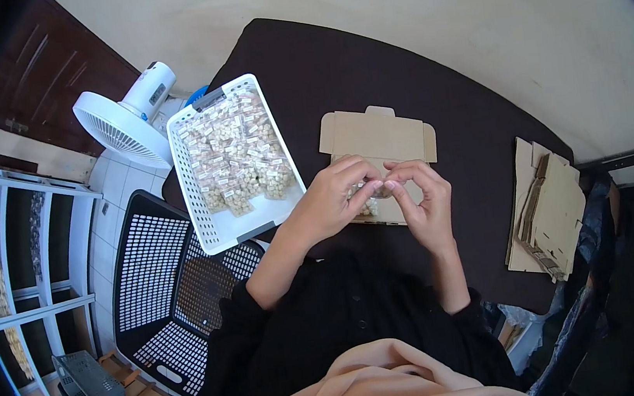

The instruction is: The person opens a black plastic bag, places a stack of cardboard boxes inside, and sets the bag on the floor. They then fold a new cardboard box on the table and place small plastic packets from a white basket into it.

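My left hand [335, 196] and my right hand [423, 201] meet over an open cardboard box [379, 138] on the dark table [396, 71]. Both hands pinch a small clear packet of pale beads [369, 206] between the fingertips, just above the box's near edge. Much of the packet is hidden by my fingers. A white plastic basket [211, 233], left of my left hand, holds several similar labelled packets [238, 156].
A stack of flat cardboard blanks [545, 211] lies at the table's right edge. A white fan [124, 118] stands on the floor at the left, with a black crate [164, 294] below it, white shelving [22, 286] and a small grey basket [93, 392].
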A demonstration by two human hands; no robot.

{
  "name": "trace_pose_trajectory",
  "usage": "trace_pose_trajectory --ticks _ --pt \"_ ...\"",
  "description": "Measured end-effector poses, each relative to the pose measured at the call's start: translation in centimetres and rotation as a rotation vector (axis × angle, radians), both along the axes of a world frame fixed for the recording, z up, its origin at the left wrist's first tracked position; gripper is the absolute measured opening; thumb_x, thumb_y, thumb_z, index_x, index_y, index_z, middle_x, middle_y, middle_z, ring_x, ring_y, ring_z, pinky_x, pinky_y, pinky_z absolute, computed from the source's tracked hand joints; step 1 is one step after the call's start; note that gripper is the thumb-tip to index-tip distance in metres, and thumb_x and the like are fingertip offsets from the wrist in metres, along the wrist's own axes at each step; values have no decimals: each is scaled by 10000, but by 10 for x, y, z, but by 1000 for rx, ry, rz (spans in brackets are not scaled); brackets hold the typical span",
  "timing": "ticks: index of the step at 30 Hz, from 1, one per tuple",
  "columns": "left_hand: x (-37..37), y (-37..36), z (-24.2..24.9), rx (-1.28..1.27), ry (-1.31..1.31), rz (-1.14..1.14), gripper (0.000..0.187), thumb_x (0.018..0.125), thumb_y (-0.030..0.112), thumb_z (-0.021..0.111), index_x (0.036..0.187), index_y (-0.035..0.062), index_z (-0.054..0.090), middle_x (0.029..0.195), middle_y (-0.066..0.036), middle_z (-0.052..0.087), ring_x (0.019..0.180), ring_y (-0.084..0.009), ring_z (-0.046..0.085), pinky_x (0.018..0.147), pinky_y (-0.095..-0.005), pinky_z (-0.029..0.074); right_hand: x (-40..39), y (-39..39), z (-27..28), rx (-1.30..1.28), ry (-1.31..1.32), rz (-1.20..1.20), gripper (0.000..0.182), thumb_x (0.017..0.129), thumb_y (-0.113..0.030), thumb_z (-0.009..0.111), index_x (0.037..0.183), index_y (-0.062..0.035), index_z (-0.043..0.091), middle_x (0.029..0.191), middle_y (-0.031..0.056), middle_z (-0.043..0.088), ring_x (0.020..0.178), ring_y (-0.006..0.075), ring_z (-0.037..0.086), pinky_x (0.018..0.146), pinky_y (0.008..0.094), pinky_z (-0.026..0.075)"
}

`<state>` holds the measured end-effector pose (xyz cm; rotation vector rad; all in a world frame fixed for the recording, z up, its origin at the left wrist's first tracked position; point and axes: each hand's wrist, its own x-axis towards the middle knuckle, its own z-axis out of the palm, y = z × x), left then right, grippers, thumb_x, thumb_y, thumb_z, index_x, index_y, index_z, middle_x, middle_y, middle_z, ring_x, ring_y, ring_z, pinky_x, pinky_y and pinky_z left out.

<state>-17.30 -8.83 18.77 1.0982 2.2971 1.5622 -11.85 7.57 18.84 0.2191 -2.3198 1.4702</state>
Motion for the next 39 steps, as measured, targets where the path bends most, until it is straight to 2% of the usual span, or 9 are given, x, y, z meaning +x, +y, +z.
trace_pose_trajectory --ticks 5,12,16,18,23,29,33,36,39 --pt "-6 -27 -9 30 -120 230 470 866 199 467 1279 26 327 1278 -120 411 1045 -213 471 834 -315 401 -10 39 -53 -319 -442 -69 161 864 -119 528 829 36 554 772 84 603 712 97 576 614 239 458" --pt "-9 -136 -65 -43 -119 827 425 860 174 519 1228 -3 399 1167 -134 496 1015 -221 463 881 -325 373 -6 50 -146 68 -557 -241 187 827 -147 565 829 40 573 683 110 621 635 152 604 596 277 469" --pt "5 -161 -69 -303 -58 1010 377 853 185 540 1160 -16 457 1113 -144 519 971 -242 479 868 -331 381 -3 34 -140 275 -389 -327 244 789 -162 608 936 26 555 745 130 609 610 220 595 590 308 473" --pt "9 -163 -70 -324 -49 1008 365 849 187 549 1142 -14 469 1101 -148 520 966 -251 482 865 -334 383 0 32 -137 395 -245 -399 270 782 -158 607 975 21 543 764 148 596 617 261 594 590 338 477" --pt "6 -156 -86 -377 128 852 363 773 112 598 1104 1 498 1060 -160 520 989 -317 474 886 -364 365 7 26 -125 95 -561 -233 383 743 -113 661 1075 -2 507 751 99 569 578 136 541 544 270 455" --pt "-6 -129 -87 -333 187 672 393 702 92 643 1078 63 533 1049 -140 520 994 -322 472 896 -383 362 4 18 -140 -35 -493 -121 417 739 -95 664 1107 -4 489 722 77 582 551 100 525 535 239 449" --pt "-15 -114 -99 -373 172 584 393 674 122 672 1041 68 543 987 -112 528 929 -311 485 847 -387 379 6 17 -129 271 -399 -305 463 738 -189 675 1126 -19 489 952 154 523 863 250 554 753 348 453" --pt "-18 -110 -102 -350 111 603 348 670 112 671 992 65 547 927 -104 524 900 -295 490 825 -382 383 9 19 -117 197 -389 -396 488 727 -228 678 1124 -16 489 1065 177 449 1010 320 475 856 385 402" --pt "-19 -114 -105 -412 45 535 328 662 89 671 960 63 536 912 -103 512 889 -286 496 821 -370 386 13 21 -116 275 -322 -401 425 749 -153 637 1117 -3 486 1078 173 441 1023 321 470 866 368 396"
